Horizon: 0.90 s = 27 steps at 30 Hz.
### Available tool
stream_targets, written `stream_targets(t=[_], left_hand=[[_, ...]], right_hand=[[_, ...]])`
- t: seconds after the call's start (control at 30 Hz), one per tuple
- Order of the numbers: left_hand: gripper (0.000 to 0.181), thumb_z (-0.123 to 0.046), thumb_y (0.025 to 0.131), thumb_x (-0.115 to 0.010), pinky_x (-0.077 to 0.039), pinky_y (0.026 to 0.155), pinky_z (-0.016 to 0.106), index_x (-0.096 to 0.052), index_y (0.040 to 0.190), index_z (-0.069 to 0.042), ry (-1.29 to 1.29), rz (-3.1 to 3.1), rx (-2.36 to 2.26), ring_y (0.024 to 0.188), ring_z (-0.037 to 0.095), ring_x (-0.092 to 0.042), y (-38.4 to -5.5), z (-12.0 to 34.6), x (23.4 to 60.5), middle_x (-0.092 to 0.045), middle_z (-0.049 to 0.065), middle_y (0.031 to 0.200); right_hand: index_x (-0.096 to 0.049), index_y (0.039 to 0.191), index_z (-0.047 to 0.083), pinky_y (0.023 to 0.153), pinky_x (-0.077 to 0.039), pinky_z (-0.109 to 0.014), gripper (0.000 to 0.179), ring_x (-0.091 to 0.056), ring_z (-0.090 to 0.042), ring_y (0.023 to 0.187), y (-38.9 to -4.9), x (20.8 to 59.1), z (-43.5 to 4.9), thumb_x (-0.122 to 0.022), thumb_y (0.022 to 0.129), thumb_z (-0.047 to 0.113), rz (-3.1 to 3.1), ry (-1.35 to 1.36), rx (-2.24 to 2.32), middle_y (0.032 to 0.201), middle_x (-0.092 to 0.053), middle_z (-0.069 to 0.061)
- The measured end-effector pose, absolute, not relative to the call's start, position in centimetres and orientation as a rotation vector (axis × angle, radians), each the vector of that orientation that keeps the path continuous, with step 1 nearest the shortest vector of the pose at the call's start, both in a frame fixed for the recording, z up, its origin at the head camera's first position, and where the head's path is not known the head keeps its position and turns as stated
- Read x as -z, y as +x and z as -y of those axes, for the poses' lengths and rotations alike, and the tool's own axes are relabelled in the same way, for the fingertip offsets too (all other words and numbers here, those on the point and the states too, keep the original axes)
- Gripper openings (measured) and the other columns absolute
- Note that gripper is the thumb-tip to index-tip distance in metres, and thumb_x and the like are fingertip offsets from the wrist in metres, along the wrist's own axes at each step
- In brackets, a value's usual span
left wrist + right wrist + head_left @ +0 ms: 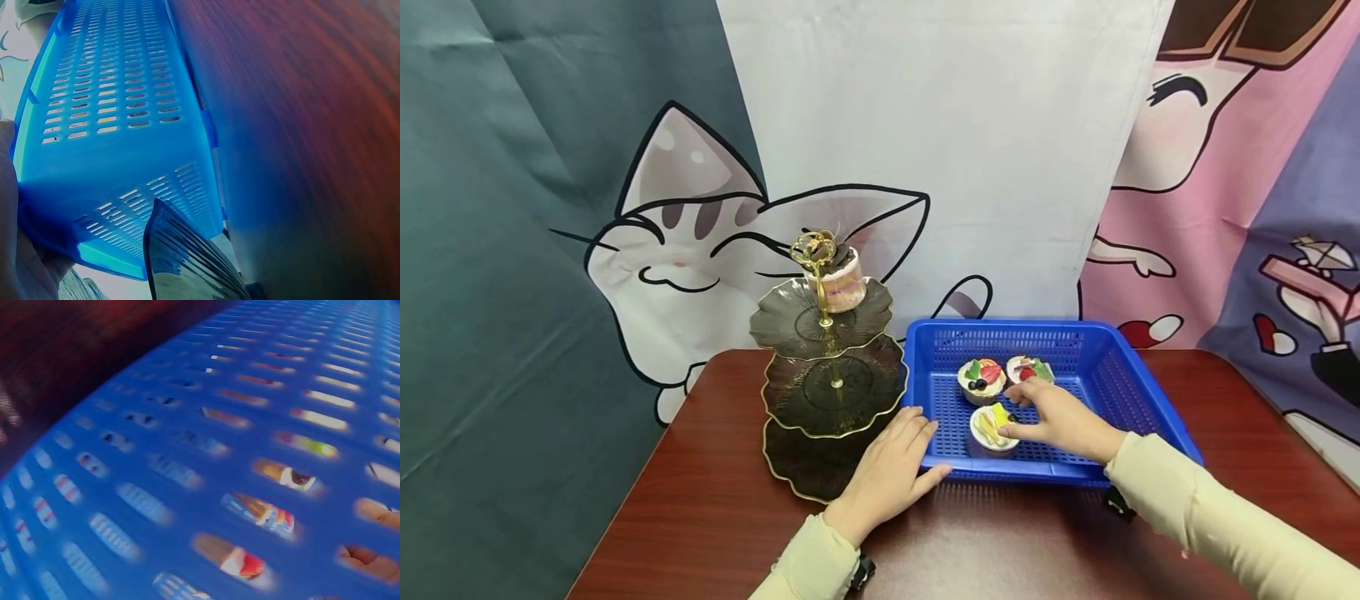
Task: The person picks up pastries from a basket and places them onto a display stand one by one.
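In front of you, a reddish-brown, wood-grained table (692, 517) stands before a printed cloth backdrop (970, 100), on which you see a black-outlined cartoon cat (677, 258) with a striped forehead toward the left and a brown-haired cartoon figure (1172, 137) against pink toward the right.

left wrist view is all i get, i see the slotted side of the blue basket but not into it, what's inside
Observer: Three cupcakes lie in the basket: a yellow-topped cupcake in front, with a left rear cupcake and a right rear cupcake behind it.
Operator: ok and where's the right hand
Observer: Over the basket, right at the yellow-topped cupcake; I can't tell whether it touches.
Operator: anything up on the stand beside the basket
Observer: Yes, a pink-sided cake with a dark topping sits on its top tier.
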<state>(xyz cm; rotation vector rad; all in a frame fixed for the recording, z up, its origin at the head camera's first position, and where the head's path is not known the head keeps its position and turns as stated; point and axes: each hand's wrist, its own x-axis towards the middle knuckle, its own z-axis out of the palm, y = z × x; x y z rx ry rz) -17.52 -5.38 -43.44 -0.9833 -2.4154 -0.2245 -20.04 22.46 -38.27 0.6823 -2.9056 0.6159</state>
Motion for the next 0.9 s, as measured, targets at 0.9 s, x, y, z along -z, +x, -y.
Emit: stream_targets(t=[0.9], left_hand=[[0.055, -0.052, 0.091, -0.055, -0.04, 0.113, 0.032, -0.062, 0.124, -0.008, -0.983, 2.433, 0.221, 0.129, 0.02, -0.05, -17.4, 5.4, 43.2, -0.062, 0.006, 0.127]], right_hand=[[-0.056, 0.122, -0.008, 0.099, -0.047, -0.055, 0.078, -0.06, -0.033, 0.109, -20.9, 40.0, -22.2, -0.077, 0.073, 0.05, 3.062, 0.737, -0.589, 0.119, -0.062, -0.021]])
